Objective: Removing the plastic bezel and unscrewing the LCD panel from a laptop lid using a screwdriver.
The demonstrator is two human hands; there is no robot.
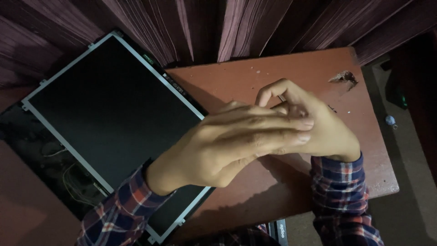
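Both arms wear plaid flannel sleeves (pixel 123 209) in navy, red and white.

Under the left hand (pixel 227 146), the screen panel (pixel 109 118) shows a dark, smooth face with a dull sheen, edged in a thin silvery metal frame. Beneath both hands, the counter (pixel 255 82) is reddish-brown, matt, scuffed and speckled. Sleeves (pixel 341 191) at the wrists are woven plaid cloth. Beyond the fingers, the curtain (pixel 236 27) hangs as pleated maroon fabric.
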